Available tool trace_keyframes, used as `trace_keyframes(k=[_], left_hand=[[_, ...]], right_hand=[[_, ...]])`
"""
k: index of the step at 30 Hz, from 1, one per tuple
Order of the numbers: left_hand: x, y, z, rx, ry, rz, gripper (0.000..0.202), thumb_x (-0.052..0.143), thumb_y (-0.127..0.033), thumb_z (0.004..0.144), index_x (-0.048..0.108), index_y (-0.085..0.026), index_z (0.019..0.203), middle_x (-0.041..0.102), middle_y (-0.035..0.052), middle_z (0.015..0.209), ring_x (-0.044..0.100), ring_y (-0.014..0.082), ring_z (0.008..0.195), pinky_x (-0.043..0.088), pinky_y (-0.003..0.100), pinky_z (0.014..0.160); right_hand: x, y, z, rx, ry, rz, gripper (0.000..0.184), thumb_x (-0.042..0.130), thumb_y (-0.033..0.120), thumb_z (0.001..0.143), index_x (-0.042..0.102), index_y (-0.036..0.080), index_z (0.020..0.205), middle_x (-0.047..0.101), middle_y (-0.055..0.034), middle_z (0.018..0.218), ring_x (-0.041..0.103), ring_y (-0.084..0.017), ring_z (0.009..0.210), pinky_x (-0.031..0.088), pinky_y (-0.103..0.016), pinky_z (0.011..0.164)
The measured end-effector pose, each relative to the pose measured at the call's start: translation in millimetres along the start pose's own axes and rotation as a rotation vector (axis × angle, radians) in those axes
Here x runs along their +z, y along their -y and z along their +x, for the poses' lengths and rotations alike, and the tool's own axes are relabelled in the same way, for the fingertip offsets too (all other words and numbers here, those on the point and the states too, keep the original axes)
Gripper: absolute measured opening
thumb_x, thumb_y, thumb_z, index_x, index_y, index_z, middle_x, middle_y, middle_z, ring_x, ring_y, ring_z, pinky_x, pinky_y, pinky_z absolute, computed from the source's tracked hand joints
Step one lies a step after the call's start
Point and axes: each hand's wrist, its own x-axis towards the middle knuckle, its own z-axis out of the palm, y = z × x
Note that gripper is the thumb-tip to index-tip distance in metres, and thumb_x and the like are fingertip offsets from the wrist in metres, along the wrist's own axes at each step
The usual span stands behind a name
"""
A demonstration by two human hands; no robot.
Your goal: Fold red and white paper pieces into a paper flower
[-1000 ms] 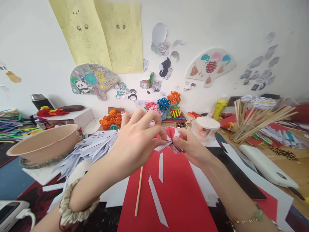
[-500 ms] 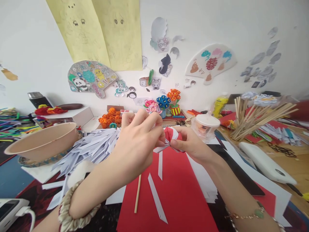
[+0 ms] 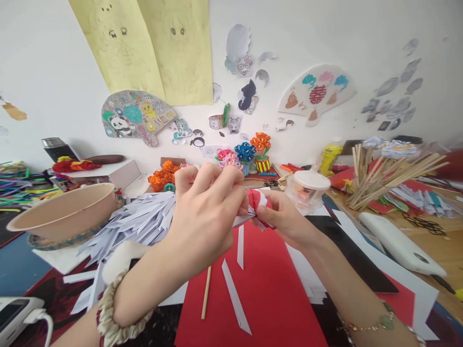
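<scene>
Both my hands meet above a red paper sheet at the table's middle. My left hand is closed in a pinch on a small red and white folded paper piece. My right hand grips the same piece from the right side. Two loose white paper strips and a thin wooden stick lie on the red sheet below the hands. A heap of white folded paper strips lies just left of my left hand.
A tan bowl stands at the left. A lidded clear cup sits right of the hands, with a bundle of wooden sticks and a white device further right. Paper flowers line the wall. A phone with a cable lies at the lower left.
The view has shifted slightly. My left hand has turned a little over the folded piece; both hands keep their hold in the same place.
</scene>
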Motion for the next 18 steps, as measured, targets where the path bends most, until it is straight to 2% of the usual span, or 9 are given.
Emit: trace_keyframes(k=[6,12,18], left_hand=[[-3.6,-1,0,-0.011,0.082,-0.048,0.012,0.056,-0.015,0.092,0.062,-0.023,0.084,0.069,0.0062,0.107,0.052,0.0266,0.094,0.029,0.046,0.081],[4.1,-3,-6,0.058,-0.016,0.096,0.024,0.051,0.000,0.085,0.057,-0.023,0.084,0.070,0.0021,0.101,0.053,0.0237,0.093,0.027,0.044,0.084],[6.2,-9,-9,0.055,-0.085,0.166,0.025,0.050,0.000,0.089,0.055,-0.023,0.082,0.071,0.0003,0.101,0.053,0.0212,0.092,0.027,0.043,0.086]], right_hand=[[0,0,1,0.003,-0.026,-0.027,0.044,0.069,0.062,0.083,0.056,0.021,0.078,0.040,0.0050,0.061,0.031,-0.012,0.056,0.023,-0.028,0.052],[2,-2,1,-0.013,-0.050,-0.021,0.044,0.071,0.061,0.081,0.056,0.020,0.075,0.040,0.0052,0.061,0.032,-0.012,0.055,0.025,-0.027,0.052],[4,-6,2,-0.053,-0.065,0.007,0.040,0.074,0.057,0.081,0.059,0.020,0.078,0.042,0.0044,0.065,0.033,-0.011,0.056,0.025,-0.027,0.051]])
